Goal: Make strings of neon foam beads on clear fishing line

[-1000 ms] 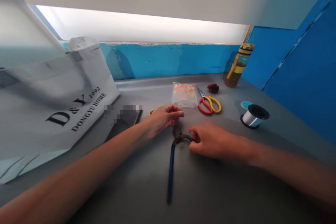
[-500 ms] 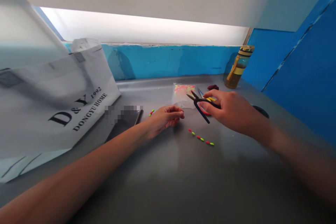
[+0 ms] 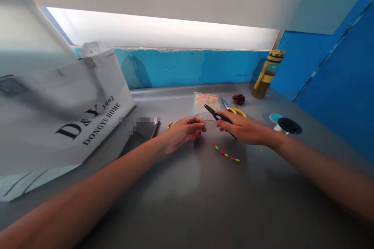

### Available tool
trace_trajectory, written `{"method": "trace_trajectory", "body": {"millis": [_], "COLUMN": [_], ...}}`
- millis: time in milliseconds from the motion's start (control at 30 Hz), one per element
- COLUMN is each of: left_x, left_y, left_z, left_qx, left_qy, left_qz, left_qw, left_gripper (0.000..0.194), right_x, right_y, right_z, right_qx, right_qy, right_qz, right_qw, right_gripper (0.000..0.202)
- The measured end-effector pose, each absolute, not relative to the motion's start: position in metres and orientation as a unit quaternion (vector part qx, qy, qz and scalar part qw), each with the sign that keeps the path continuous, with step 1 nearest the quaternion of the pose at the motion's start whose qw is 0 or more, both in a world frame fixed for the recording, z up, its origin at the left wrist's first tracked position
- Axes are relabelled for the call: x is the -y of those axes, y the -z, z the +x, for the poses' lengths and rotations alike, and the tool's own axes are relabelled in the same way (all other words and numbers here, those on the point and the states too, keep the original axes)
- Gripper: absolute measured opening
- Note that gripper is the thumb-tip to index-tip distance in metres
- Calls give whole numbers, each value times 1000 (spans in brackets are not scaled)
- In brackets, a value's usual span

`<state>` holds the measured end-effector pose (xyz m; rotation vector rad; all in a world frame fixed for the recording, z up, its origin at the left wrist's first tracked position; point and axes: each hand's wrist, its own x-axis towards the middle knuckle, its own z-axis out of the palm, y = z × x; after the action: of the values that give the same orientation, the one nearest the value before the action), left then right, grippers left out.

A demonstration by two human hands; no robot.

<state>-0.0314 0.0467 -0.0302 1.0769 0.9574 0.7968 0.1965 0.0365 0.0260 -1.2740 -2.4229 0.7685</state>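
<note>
My right hand [image 3: 238, 126] is wrapped round the dark handles of a pair of pliers [image 3: 210, 111], whose narrow jaws point up and to the left. Close beside it, my left hand [image 3: 188, 131] has thumb and fingers pinched together; anything between the fingertips is too small to make out. A curved string of red and yellow-green beads [image 3: 224, 153] lies on the grey table [image 3: 187, 202] below both hands. More beads [image 3: 170, 125] of the same colours show just left of my left hand. Behind the pliers rests a clear bag of coloured beads [image 3: 207, 102].
Scissors [image 3: 238, 111] with yellow handles lie behind my right hand, near a dark red bundle [image 3: 239, 99]. A spool [image 3: 288, 125] and a teal disc [image 3: 275, 118] sit to the right. A bottle [image 3: 265, 78] stands at the back; a large white bag [image 3: 67, 116] fills the left.
My right hand has moved down and left with the pliers, bringing it closer to my left hand. The pliers' jaws have closed up. Scissors and spool are now more exposed; my left hand stays put.
</note>
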Motion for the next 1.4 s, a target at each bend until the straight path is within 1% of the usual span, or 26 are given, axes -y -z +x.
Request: {"method": "trace_trajectory", "body": {"millis": [100,167,233,300,433,700,933,1400], "left_x": [-47,-47,-47,-47,-48,-46,-48,-46], "left_y": [31,32,32,33,33,32,36,34], "left_z": [-32,-32,-33,-33,-33,-31,-32,-29], "left_qx": [-424,-421,-417,-412,-407,-408,-403,-426], "left_qy": [-365,-370,-370,-364,-354,-392,-399,-371], "left_qz": [465,459,461,468,476,422,421,472], "left_qw": [686,689,691,692,695,708,708,677], "left_gripper": [24,23,23,21,19,19,18,18], "right_x": [-33,-33,-34,-36,-37,-40,-42,-37], "right_y": [-23,-19,-13,-7,0,1,7,-1], "right_z": [196,196,197,197,196,198,199,195], "right_qx": [844,856,867,872,879,877,878,874], "right_qy": [-199,-181,-183,-187,-192,-176,-159,-168], "right_qz": [-470,-463,-449,-438,-413,-423,-426,-430], "right_qw": [163,144,117,111,137,145,153,150], "right_gripper": [50,52,54,55,51,51,54,41]}}
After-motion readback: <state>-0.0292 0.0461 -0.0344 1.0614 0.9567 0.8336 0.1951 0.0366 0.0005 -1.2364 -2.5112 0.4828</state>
